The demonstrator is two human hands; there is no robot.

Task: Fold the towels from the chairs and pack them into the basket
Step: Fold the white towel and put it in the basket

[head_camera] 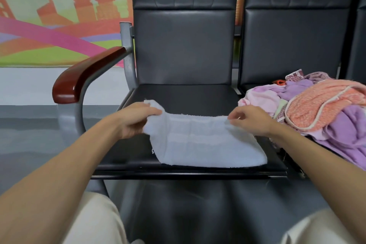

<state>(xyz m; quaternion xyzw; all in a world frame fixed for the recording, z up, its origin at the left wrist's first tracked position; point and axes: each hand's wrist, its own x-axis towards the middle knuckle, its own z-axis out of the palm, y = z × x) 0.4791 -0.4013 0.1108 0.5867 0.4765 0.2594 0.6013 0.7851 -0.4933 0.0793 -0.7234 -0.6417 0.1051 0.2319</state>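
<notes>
A pale blue towel (204, 142) lies folded on the black seat of the left chair (188, 93). My left hand (136, 120) pinches the towel's far left corner and lifts it slightly. At the far right corner, my right hand (251, 121) grips the towel's edge between thumb and fingers. A heap of unfolded towels (320, 113), pink, purple and orange, is piled on the chair to the right. No basket is in view.
A wooden armrest (85, 77) on a grey metal frame flanks the left chair. Tall black backrests stand behind both seats. A colourful wall mural (59, 25) is at the left. My knees in light trousers show at the bottom.
</notes>
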